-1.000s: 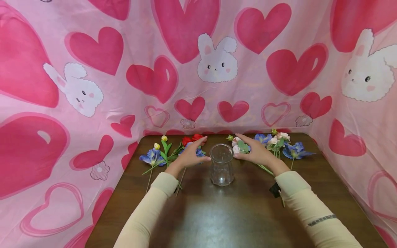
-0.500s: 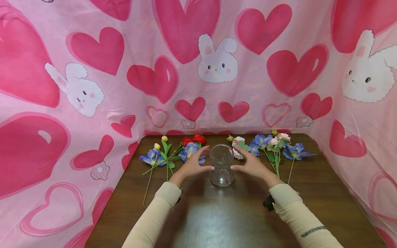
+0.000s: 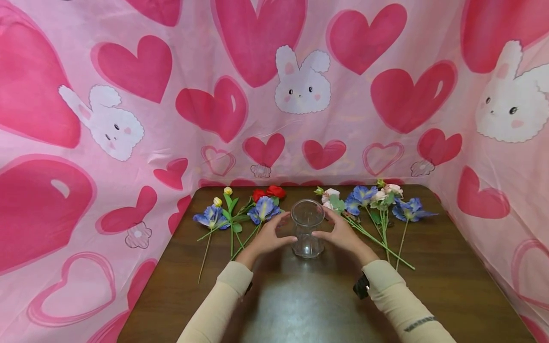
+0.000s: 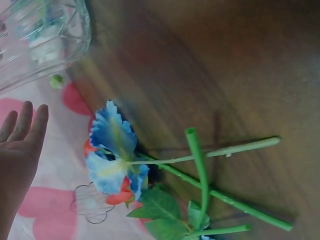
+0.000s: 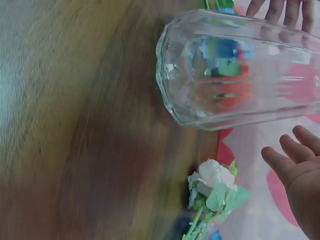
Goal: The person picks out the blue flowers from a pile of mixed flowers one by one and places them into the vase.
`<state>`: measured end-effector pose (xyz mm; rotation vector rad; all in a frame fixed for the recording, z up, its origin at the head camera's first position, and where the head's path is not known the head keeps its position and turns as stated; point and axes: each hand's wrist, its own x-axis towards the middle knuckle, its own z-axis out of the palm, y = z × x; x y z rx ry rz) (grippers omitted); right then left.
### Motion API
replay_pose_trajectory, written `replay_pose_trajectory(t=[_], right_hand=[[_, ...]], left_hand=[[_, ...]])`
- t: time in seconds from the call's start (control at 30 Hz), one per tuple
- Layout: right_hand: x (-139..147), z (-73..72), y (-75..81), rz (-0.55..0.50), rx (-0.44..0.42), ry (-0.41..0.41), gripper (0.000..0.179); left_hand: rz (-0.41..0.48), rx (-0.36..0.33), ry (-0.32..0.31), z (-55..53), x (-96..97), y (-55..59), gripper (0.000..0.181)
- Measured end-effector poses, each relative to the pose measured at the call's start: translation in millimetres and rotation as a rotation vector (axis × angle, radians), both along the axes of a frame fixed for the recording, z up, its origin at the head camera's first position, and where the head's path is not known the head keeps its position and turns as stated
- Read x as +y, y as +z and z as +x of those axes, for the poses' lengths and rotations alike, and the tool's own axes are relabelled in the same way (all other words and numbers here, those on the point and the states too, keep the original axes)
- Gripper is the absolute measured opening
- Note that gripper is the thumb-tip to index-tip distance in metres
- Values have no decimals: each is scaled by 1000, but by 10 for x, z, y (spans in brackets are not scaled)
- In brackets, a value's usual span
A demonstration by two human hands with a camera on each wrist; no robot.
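Observation:
A clear glass vase (image 3: 308, 238) stands upright on the brown table, its rim facing up. My left hand (image 3: 268, 236) is at its left side, fingers fairly straight and thumb spread toward the glass. On the other side my right hand (image 3: 341, 234) mirrors it, thumb overlapping the vase in the head view. In the left wrist view, a gap shows between the left fingertips (image 4: 42, 112) and the faceted vase (image 4: 55, 47). The right wrist view likewise shows the right fingertips (image 5: 270, 155) just apart from the glass (image 5: 190, 95). Neither hand holds anything.
Left of the vase lie blue flowers (image 3: 210, 217), yellow buds (image 3: 218, 202) and red flowers (image 3: 275, 191) on green stems. To the right are pale pink roses (image 3: 330, 195) and more blue flowers (image 3: 407, 209). A pink heart-and-bunny cloth (image 3: 351, 100) surrounds the wooden table (image 3: 300, 305).
Both hands have come down and nearer the vase, from beside its rim to beside its body. The vase and flowers have stayed put.

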<state>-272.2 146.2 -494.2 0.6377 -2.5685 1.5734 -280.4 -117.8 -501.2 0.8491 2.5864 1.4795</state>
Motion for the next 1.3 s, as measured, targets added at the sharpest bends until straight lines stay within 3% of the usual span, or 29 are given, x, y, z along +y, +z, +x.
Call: replay_pose_trajectory(t=[0.17, 0.23, 0.37, 0.47, 0.6, 0.77, 0.9, 1.13, 1.3], right_hand=[[-58, -15, -55, -30, 15, -12, 82], [-96, 36, 24, -48, 14, -3, 79], [-152, 102, 132, -94, 29, 27, 74], [-175, 117, 167, -119, 29, 44, 73], [-205, 158, 223, -130, 10, 38, 71], [-224, 167, 217, -126, -9, 32, 71], [-224, 144, 174, -133, -11, 33, 70], [-201, -38, -165, -155, -1, 12, 69], [-186, -45, -216, -159, 3, 13, 70]], left_hand=[[-8, 13, 2, 25, -40, -61, 77], [-6, 19, 2, 43, -54, -81, 76], [14, 10, -18, 189, -38, 103, 69], [41, -9, -20, 214, -38, 106, 66], [68, -5, 14, 110, -103, -146, 67], [76, -16, 44, 106, -209, -199, 65], [58, -28, 47, 120, -297, -192, 65], [41, -41, 59, 144, -442, -162, 65], [-12, -20, 95, 164, -560, -154, 63]])
